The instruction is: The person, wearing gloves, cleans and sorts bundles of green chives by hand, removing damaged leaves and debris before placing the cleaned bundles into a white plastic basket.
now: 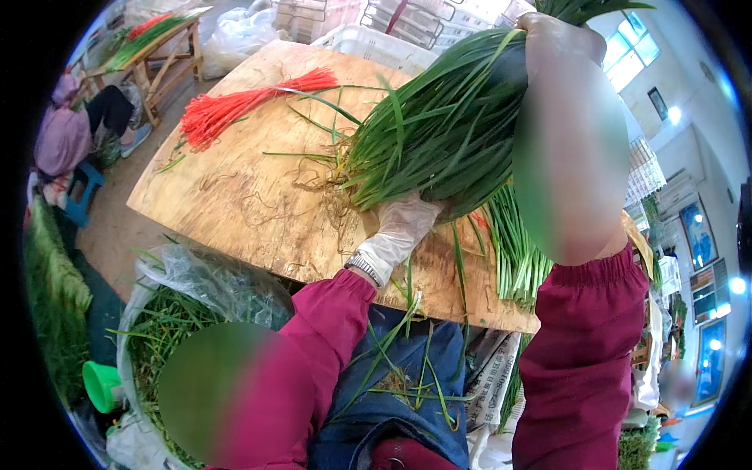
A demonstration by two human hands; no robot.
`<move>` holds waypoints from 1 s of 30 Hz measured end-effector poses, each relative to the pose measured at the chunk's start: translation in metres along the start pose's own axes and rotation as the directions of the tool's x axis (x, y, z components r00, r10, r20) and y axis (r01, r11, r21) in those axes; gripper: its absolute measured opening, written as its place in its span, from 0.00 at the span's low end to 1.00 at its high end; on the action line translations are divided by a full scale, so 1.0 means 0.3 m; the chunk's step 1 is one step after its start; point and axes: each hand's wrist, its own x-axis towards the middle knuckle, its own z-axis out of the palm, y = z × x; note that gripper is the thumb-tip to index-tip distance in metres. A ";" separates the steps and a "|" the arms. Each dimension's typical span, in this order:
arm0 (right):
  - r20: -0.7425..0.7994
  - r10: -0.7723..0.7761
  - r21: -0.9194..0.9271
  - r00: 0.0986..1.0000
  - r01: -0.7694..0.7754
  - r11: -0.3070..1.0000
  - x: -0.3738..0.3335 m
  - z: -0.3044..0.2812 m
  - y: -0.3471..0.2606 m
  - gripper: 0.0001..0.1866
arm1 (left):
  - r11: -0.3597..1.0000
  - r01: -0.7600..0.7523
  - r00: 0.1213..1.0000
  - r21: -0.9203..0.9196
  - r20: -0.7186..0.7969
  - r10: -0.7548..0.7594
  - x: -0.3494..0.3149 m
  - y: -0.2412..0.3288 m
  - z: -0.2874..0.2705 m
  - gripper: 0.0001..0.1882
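A large bunch of long green garlic chives (446,117) lies slantwise over a wooden board, its leaves fanning down toward the left. High at the right, my right hand (560,39), in a thin translucent glove, is closed round the bunch, with leaf tips sticking out beyond it. My left hand (405,229), also gloved, reaches in at the bunch's lower edge; leaves cover its fingers. Loose yellowed leaves and stringy roots (337,184) lie by the bunch's left end. A neat sheaf of chive stems (517,262) rests at the board's right side, partly behind my right arm.
Red ties (254,102) lie in a pile on the wooden board (227,184). Below its left edge stands a plastic-lined bag of green trimmings (168,329), with a green cup (102,385) beside it. A white crate (376,48) is behind. A person (66,129) sits far left.
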 end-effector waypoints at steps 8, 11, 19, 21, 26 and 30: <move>0.163 -0.462 -0.579 0.872 0.464 0.671 0.245 0.028 -0.044 0.11 | 0.931 -0.010 0.976 -0.365 0.198 0.088 -0.047 -0.038 -0.295 0.06; 0.072 -0.387 -0.568 0.919 0.357 0.741 0.167 0.064 -0.069 0.10 | 0.768 0.401 0.690 -0.498 0.716 0.104 -0.023 -0.013 -0.268 0.25; -0.092 0.039 0.089 0.995 -0.031 0.996 0.087 0.082 -0.021 0.11 | 0.515 -0.006 0.982 -0.857 0.091 0.163 -0.074 0.022 -0.085 0.22; -0.065 -0.020 0.103 0.998 0.027 0.994 0.113 0.055 -0.021 0.11 | 0.638 -0.015 0.986 -0.770 0.094 0.136 -0.091 0.096 -0.150 0.20; -0.132 -0.013 0.259 0.991 0.047 0.965 0.171 0.002 -0.093 0.12 | 0.973 -0.226 0.955 0.035 0.203 0.215 0.037 -0.062 -0.340 0.13; -0.190 -0.116 0.360 0.975 0.179 0.916 0.135 0.046 -0.075 0.12 | 0.919 -0.058 0.989 -0.390 0.104 0.106 -0.005 -0.073 -0.344 0.17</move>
